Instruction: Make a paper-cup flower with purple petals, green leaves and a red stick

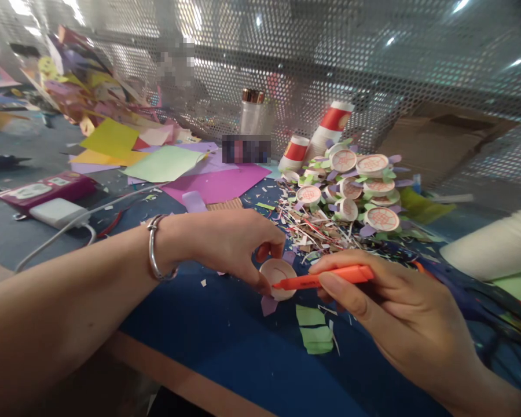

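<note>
My left hand [230,240], with a silver bangle at the wrist, pinches a small round white paper cup bottom [278,277] held against the blue table cover [208,336]. My right hand [386,307] grips an orange marker [325,278] whose tip touches the disc's face. Purple and green paper petals [313,330] lie just below the disc. Behind it rises a pile of finished paper-cup flowers [360,191] with red-stamped round centres and purple and green petals.
Paper scraps [304,223] litter the table before the pile. Red-and-white paper cups [325,136] stand by a perforated metal screen [373,69]. Coloured paper sheets [165,165] lie at back left, with a white charger [56,211] and pink box [47,188]. A white roll [495,249] is right.
</note>
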`<action>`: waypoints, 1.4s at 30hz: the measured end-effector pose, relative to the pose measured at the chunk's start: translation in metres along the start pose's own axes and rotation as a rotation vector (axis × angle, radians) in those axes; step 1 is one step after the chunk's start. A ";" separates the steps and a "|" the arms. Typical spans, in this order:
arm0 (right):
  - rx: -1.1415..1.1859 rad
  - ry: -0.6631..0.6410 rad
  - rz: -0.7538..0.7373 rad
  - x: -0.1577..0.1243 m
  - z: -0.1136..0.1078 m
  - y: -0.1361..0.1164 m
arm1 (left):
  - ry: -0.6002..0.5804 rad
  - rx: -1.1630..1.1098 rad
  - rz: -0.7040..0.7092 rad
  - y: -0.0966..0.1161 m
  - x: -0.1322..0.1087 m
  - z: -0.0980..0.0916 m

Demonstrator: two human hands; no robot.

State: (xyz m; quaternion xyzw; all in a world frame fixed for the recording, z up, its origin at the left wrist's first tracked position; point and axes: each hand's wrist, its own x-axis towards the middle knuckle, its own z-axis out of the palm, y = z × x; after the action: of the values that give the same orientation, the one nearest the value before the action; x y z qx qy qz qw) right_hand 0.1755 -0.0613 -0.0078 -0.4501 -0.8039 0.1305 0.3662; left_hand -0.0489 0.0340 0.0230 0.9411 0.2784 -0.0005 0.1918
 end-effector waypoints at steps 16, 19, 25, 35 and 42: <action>-0.068 0.039 0.005 0.001 0.005 0.007 | 0.000 -0.036 0.026 -0.001 -0.002 0.001; -0.088 0.050 0.016 0.000 0.005 0.008 | 0.006 -0.045 0.033 -0.001 -0.002 0.000; -0.118 0.088 0.018 0.000 0.005 0.008 | -0.002 -0.068 0.018 -0.002 -0.002 0.000; -0.125 0.102 0.014 0.001 0.007 0.008 | -0.005 -0.064 0.014 -0.002 -0.002 0.000; -0.134 0.136 0.001 0.002 0.007 0.006 | -0.001 -0.058 -0.002 -0.001 -0.002 0.000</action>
State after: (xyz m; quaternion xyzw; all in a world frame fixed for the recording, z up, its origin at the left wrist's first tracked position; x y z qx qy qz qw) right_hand 0.1743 -0.0558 -0.0150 -0.4820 -0.7838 0.0454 0.3890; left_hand -0.0512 0.0334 0.0227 0.9349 0.2790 0.0071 0.2191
